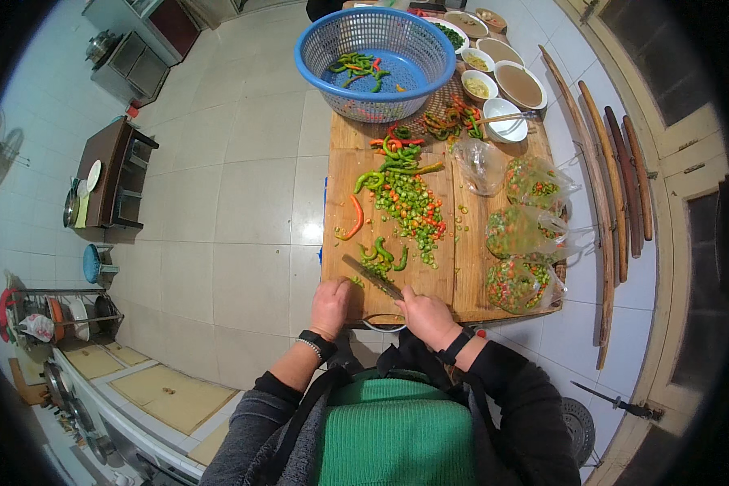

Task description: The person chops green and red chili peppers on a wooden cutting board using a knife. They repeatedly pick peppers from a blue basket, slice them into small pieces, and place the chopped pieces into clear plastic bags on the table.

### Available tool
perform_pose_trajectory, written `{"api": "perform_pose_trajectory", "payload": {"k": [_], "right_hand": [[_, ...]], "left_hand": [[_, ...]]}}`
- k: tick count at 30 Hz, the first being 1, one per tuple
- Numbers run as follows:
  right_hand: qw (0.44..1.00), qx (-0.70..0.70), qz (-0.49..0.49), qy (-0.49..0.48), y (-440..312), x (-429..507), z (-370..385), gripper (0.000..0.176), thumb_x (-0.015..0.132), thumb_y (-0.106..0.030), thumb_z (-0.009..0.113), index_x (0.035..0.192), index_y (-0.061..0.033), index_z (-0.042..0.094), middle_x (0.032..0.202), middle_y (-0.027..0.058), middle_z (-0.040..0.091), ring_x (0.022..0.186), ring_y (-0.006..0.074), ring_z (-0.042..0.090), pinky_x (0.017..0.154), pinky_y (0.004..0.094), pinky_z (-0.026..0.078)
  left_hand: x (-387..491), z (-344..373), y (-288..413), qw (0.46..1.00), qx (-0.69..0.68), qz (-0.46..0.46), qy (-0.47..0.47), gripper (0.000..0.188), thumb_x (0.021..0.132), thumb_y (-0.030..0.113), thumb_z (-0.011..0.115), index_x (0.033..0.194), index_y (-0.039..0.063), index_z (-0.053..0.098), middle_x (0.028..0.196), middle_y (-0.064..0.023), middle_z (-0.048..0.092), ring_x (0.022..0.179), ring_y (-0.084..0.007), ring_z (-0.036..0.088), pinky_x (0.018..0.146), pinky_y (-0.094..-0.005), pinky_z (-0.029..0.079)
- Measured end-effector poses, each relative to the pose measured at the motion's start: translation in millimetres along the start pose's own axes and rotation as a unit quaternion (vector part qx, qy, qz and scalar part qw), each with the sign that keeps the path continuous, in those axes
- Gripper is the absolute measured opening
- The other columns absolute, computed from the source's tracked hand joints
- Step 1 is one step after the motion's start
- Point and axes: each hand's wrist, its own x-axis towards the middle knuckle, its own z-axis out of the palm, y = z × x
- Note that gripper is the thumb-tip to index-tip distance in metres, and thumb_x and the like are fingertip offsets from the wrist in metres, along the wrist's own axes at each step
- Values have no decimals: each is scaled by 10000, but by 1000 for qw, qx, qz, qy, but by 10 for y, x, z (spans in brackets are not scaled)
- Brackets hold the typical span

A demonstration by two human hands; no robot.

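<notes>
My right hand is closed on the handle of a kitchen knife, whose blade points up and left over the wooden board. Beside the blade, at the board's near left edge, rests my left hand; its fingers are bent, and whether they hold anything cannot be told. Just beyond the blade are whole green chili peppers and a few cut pieces. Farther up lies a pile of chopped green and red peppers, with whole peppers above it. A long red pepper lies left of the pile.
A blue plastic basket with some peppers stands at the board's far end. Several bags of chopped peppers, such as this plastic bag, line the right side, below a white bowl with chopsticks. Wooden poles lean at the right wall.
</notes>
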Motion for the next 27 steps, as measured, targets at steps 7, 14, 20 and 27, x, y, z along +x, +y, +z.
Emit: {"api": "perform_pose_trajectory", "payload": {"k": [7, 14, 20, 27], "right_hand": [[998, -49, -28, -8, -45, -119, 12, 129, 867, -103, 544, 945, -9, 502, 588, 159, 610, 579, 365, 646, 515, 474, 510], [998, -56, -25, -17, -84, -92, 20, 117, 826, -41, 537, 934, -6, 507, 606, 168, 624, 573, 357, 654, 517, 463, 525], [998, -54, -6, -27, -103, 207, 159, 119, 877, -96, 538, 963, -14, 527, 658, 190, 639, 625, 366, 662, 549, 475, 526], [996, 43, 73, 3, -62, 215, 101, 212, 967, -224, 523, 1001, -14, 526, 664, 202, 629, 629, 401, 638, 559, 513, 495]], "left_hand": [[57, -14, 9, 999, 35, -1, -26, 195, 775, 74, 589, 963, 59, 638, 960, -113, 629, 881, -323, 587, 789, -420, 473], [68, 44, -26, 999, 36, 38, -8, 205, 757, 79, 577, 950, 55, 643, 915, -107, 609, 887, -306, 573, 791, -415, 472], [46, 37, 9, 999, 46, 15, -23, 261, 748, 54, 614, 1003, 47, 668, 899, -112, 609, 869, -322, 577, 772, -411, 494], [0, -53, -83, 999, -31, 6, -10, 199, 810, 34, 614, 1001, 44, 668, 971, -120, 652, 897, -332, 603, 777, -412, 516]]}}
